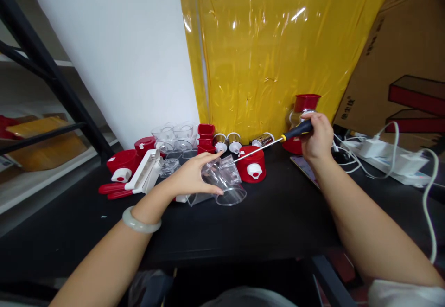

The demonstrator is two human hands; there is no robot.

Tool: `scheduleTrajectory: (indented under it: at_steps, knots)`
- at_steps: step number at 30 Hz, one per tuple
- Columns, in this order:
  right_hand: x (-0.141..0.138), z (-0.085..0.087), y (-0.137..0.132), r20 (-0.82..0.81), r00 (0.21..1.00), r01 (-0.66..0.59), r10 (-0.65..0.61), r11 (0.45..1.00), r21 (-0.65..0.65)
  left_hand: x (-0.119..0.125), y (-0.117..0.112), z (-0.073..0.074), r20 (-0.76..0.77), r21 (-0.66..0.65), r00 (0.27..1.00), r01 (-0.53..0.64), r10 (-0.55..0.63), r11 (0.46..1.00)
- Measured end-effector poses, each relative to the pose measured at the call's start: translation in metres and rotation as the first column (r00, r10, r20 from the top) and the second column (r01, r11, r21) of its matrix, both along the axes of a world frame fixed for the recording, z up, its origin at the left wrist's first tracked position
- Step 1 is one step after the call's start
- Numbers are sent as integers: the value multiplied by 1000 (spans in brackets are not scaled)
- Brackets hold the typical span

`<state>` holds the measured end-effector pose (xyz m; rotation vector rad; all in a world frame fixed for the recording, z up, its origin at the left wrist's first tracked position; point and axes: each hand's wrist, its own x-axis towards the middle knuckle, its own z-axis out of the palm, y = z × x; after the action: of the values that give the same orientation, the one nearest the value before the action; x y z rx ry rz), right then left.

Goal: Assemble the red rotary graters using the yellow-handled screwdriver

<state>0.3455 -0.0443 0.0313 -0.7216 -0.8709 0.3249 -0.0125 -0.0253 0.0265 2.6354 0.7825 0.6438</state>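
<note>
- Head view: left hand [190, 173] grips a clear plastic part [227, 182] over the desk [271, 233]; whether it rests there, can't tell.
- Right hand [320, 135] closed round handle of screwdriver [297, 130]; shaft slants down to the clear part, contact unclear.
- Red base [246, 167], white knob [255, 171], just beyond.

A big, shiny yellow sheet [278, 56] stands up behind the black counter [271, 228]. Little bright spots of light [298, 14] shine on the sheet. Left of the sheet is a plain white wall [128, 42]. Farther left of the sheet are pale shelves [59, 170] with black bars [54, 73]. Right of the sheet stands a big brown box [399, 42].
</note>
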Motion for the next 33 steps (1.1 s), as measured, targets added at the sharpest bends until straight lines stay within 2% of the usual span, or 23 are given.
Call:
scheduleTrajectory:
  at_steps: [3,6,11,15,22,28,33]
  knots:
    - [-1,-5,2,16,996,83,-82,996,-17,0,1,1,-9,-11,1000,-25,25,1000]
    - [-1,-10,8,3,995,96,-96,993,-63,0,2,0,4,-29,1000,-25,26,999]
    - [4,-19,19,-40,999,5,-8,998,-69,-2,5,0,13,-102,999,-51,52,994]
    - [6,-20,22,-38,997,-62,60,996,-62,-2,4,1,-10,-128,996,-90,89,988]
    - [5,-20,23,-12,999,-36,35,995,-93,-3,4,1,-11,-114,998,-68,67,991]
    - [6,-21,21,-35,993,-115,113,991,-62,-2,4,1,-19,-114,997,-77,75,990]
    - [7,-19,20,-15,999,-48,47,998,-50,-2,3,1,-14,-118,997,-73,72,990]
